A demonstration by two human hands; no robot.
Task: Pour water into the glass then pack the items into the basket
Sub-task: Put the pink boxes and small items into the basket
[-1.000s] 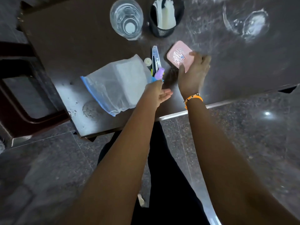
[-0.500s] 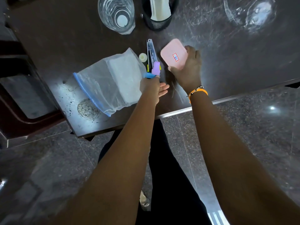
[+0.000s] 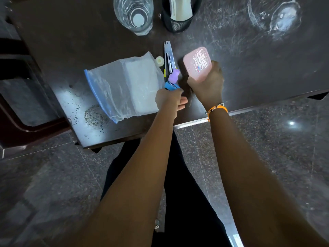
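My right hand [image 3: 206, 86] grips a pink lidded box [image 3: 197, 63] by its near end and holds it tilted over the dark table [image 3: 258, 68]. My left hand [image 3: 169, 101] is beside it, pinching the blue end [image 3: 170, 85] of a thing with a purple cap [image 3: 173, 76]. That thing lies against a silver utility knife [image 3: 169, 56]. A glass [image 3: 133, 15] with water in it stands at the far edge. Next to the glass is a black mesh basket [image 3: 178, 24] with white paper in it.
A clear zip bag [image 3: 124, 88] with a white block inside lies left of my left hand. A small white cap [image 3: 159, 60] sits by the knife. A dark chair [image 3: 21, 107] stands left of the table. White smears [image 3: 281, 16] mark the far right tabletop.
My right hand has taken hold of the pink box, raised it off the table and turned it. My left hand has stayed at the blue end.
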